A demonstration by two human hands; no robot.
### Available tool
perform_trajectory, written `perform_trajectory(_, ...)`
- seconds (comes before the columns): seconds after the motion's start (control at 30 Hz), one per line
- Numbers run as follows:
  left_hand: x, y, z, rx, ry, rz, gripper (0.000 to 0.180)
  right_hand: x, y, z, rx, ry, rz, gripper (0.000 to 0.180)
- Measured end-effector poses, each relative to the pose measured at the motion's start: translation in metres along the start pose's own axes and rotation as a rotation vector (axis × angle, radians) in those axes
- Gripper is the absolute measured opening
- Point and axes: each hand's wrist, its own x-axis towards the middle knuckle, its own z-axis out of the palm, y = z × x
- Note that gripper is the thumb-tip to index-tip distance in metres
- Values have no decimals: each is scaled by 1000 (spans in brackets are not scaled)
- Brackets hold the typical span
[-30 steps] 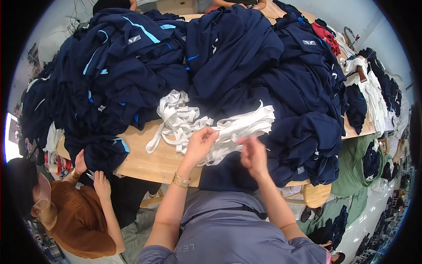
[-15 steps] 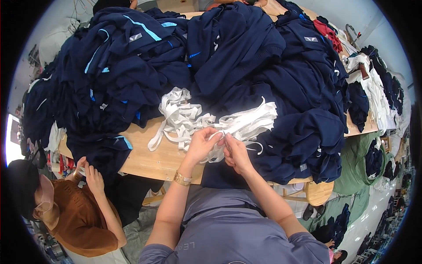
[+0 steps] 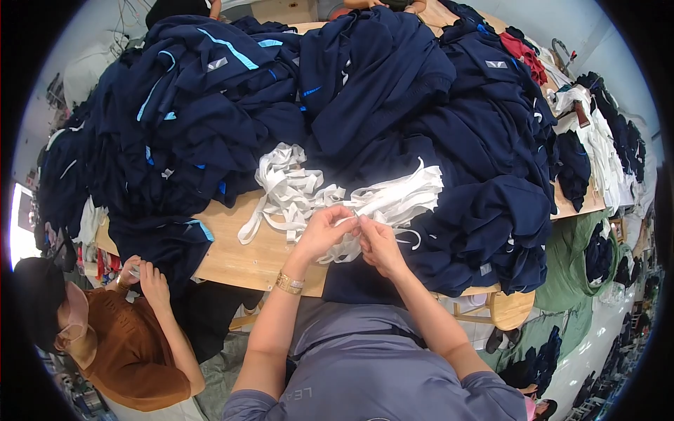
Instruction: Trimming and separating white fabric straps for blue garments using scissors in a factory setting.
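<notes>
Both hands meet over the near edge of a pile of white fabric strips. My left hand (image 3: 325,230), with a gold-coloured band at its wrist, pinches a white strip (image 3: 345,220) between thumb and fingers. Close against it, my right hand (image 3: 381,244) is closed too, its fingertips at the same strip; its curled fingers hide the rest of its grip. Just beyond them lies a flat bundle of white strips (image 3: 404,191). A loose tangle of white strips (image 3: 288,175) is heaped to the left, partly on the wooden table (image 3: 235,224).
Large heaps of navy garments (image 3: 379,77) cover the far side and the right. At the left, a co-worker in a brown top (image 3: 133,344) handles a navy garment (image 3: 158,245). White garments (image 3: 597,133) lie far right. A wooden stool (image 3: 511,309) stands below the table's right edge.
My hands have drawn slightly closer together, with the right fingertips now against the left ones. The white strips and navy heaps stay in place.
</notes>
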Motion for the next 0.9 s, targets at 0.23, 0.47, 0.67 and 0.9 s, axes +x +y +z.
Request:
perform_trajectory(0.23,-1,7,-3,34,3,-25,11,0,0,-2,-37,-32,-58,36)
perform_trajectory(0.47,-3,14,0,70,-21,7,14,0,-10,2,79,-28,-8,37)
perform_trajectory(0.67,-2,10,-5,104,-13,12,14,1,-9,-3,40,-50,-41,35)
perform_trajectory(0.9,-3,14,4,159,40,130,26,0,-24,9,-26,9,-131,20)
